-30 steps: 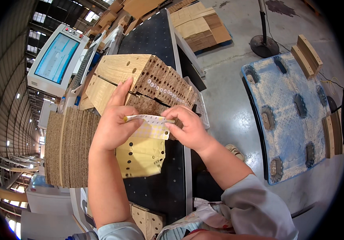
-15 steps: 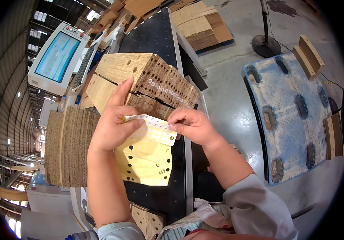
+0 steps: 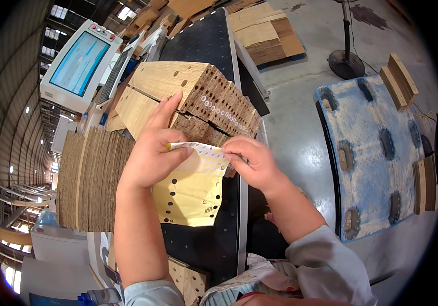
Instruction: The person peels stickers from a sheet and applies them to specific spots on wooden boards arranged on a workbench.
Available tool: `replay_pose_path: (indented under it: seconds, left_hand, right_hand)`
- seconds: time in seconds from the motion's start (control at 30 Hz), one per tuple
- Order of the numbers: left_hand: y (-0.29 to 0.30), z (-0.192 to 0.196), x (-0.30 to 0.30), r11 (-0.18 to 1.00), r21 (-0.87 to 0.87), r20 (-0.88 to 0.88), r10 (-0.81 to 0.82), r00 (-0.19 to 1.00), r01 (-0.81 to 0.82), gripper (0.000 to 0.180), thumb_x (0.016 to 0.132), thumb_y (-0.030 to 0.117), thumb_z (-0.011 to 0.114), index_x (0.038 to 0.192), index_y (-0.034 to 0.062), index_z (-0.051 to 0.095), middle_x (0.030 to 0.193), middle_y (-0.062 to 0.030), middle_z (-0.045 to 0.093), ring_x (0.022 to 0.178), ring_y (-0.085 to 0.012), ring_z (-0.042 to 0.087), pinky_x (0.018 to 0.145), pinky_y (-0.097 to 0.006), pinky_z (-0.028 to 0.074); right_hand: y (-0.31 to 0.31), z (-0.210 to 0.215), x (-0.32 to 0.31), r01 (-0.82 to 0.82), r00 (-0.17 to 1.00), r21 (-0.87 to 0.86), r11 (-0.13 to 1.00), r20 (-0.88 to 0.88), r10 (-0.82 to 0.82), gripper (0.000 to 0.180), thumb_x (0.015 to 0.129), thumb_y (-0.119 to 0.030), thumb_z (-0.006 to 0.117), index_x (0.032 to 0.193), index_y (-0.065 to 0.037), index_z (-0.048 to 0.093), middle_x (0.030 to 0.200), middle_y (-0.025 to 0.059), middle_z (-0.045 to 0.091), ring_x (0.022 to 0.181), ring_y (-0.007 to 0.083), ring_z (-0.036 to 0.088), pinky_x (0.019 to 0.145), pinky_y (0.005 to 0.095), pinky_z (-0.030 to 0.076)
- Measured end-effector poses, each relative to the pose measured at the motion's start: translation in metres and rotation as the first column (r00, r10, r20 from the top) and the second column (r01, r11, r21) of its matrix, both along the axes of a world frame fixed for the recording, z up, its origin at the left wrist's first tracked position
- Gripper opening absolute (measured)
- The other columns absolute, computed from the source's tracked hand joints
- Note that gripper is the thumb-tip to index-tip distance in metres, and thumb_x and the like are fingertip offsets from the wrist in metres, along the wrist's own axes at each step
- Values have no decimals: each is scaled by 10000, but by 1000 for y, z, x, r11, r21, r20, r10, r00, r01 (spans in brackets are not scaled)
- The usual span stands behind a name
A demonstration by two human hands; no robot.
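Stickers [image 3: 223, 113] already dot one row along the edges of the stacked panels [image 3: 168, 74]; many holes look uncovered. Our left hand [image 3: 150, 153] and right hand [image 3: 252, 160] both pinch the yellow sheet [image 3: 193, 199] above the black tabletop [image 3: 198, 247].

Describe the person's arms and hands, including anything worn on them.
The left hand and right hand are without gloves, and no rings or watches show. Both forearms are bare, with plain-looking pale grey sleeves above them.
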State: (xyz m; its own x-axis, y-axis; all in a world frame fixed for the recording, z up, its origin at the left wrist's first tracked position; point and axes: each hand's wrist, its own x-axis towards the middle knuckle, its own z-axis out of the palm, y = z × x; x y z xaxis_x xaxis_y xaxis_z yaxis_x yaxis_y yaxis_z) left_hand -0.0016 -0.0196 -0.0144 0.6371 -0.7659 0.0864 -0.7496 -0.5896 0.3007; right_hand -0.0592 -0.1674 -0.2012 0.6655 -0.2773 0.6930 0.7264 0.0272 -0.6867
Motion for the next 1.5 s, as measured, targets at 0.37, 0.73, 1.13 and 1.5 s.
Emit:
replay_pose_path:
  seconds: [0.37,0.73,1.13,1.5]
  left_hand:
    - [0,-1,0,1000,-6,-21,4,1000,-4,71,675,23,709,680,21,638,1524,-184,274,1430,-354,205,1150,-407,168]
    - [1,-1,-2,1000,-8,4,9,1000,-9,96,676,23,724,679,22,628,1518,-172,297,1427,-359,209,1142,-410,181]
    - [0,-2,-3,1000,-5,14,6,1000,-6,101,684,37,730,684,26,630,1515,-164,307,1422,-371,215,1139,-416,189]
    - [0,-1,-3,1000,3,22,12,1000,-12,99,680,48,731,690,23,635,1515,-167,306,1418,-379,221,1140,-424,191]
  right_hand:
    - [4,-5,5,226,967,-130,966,147,-206,285,676,91,614,935,-27,614,913,134,636,789,318,624,679,369,507]
    - [6,-7,7,203,960,-86,975,216,-180,380,641,133,583,978,-41,607,942,149,627,777,309,625,672,350,508]
    - [4,-8,5,209,963,-140,968,202,-179,383,641,138,566,980,-32,624,938,149,631,785,308,631,682,344,515]
    - [0,-7,5,225,959,-162,961,210,-190,377,618,129,570,952,-31,639,922,135,637,775,299,633,663,343,515]
